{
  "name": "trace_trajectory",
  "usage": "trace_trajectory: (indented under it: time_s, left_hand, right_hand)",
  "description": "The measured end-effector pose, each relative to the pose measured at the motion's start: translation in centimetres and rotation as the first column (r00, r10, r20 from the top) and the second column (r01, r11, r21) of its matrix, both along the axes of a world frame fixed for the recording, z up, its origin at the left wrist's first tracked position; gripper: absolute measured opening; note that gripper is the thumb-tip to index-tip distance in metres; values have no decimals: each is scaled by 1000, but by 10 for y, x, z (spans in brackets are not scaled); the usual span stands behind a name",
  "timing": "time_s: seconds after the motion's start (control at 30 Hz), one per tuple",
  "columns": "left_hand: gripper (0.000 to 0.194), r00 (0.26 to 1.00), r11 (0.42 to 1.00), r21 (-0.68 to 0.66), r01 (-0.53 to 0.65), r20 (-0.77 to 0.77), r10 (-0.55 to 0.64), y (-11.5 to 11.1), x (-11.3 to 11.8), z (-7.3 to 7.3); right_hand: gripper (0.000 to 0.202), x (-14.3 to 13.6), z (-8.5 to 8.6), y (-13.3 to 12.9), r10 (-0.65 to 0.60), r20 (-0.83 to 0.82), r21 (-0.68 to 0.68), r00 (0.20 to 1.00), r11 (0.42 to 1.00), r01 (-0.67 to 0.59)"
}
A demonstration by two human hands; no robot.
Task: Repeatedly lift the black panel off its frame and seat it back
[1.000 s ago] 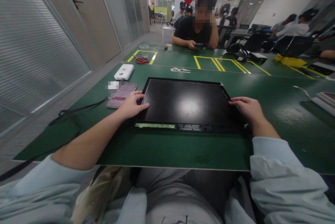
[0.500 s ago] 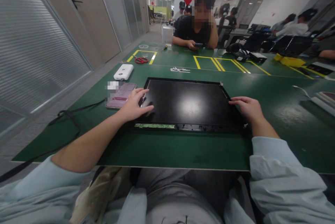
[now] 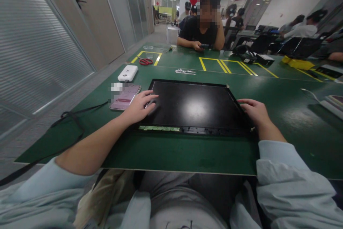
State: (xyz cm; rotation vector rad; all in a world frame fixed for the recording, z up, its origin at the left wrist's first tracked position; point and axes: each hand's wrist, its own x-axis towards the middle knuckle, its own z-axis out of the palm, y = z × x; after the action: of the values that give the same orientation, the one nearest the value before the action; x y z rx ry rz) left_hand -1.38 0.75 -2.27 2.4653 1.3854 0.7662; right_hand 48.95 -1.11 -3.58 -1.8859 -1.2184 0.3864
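Note:
A flat black display panel (image 3: 171,104) lies on the green table, its dark screen facing up and a bright reflection on it. Along its near edge runs a green circuit strip (image 3: 159,128). My left hand (image 3: 139,107) is open, fingers spread over the panel's left edge; whether the fingertips press on it I cannot tell. At the right edge, my right hand (image 3: 254,111) rests with loosely bent, outstretched fingers beside the frame, gripping nothing that I can see. A small pale tab (image 3: 227,86) sticks up at the far right corner.
Left of the panel lie a phone (image 3: 125,96), a white power bank (image 3: 128,73) and a black strap (image 3: 71,114). Beyond are red-handled scissors (image 3: 146,61), white scraps (image 3: 185,71) and yellow tape outlines (image 3: 214,58). A person (image 3: 202,32) sits opposite, holding a dark device.
My left fingers have shifted slightly inward over the panel's edge, thumb and fingers closer together. My right fingertips have eased slightly off the right edge. The panel keeps its place.

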Motion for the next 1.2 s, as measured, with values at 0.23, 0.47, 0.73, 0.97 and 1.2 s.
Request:
trace_trajectory:
  time_s: [0.23, 0.47, 0.73, 0.97, 1.2]
  left_hand:
    - [50, 1000, 999, -38, 1, 11, 0, -2, -1, 3]
    - [59, 996, 990, -119, 79, -29, -83, -4, 3, 1]
    - [61, 984, 981, -148, 122, -109, -139, -4, 4, 1]
    - [57, 980, 979, -174, 103, -149, -129, -4, 5, 0]
    - [59, 982, 979, -178, 105, -138, -130, -4, 5, 2]
  right_hand:
    - [33, 4, -6, 6, 323, 118, 42, 939, 943, -330]
    - [38, 3, -14, 7, 402, 93, -83, 911, 915, -395]
    - [38, 4, -15, 8, 417, 66, -89, 907, 907, -411]
    - [38, 5, -15, 8, 413, 58, -88, 909, 909, -408]
    - [37, 2, -12, 7, 400, 18, -83, 916, 914, -398]
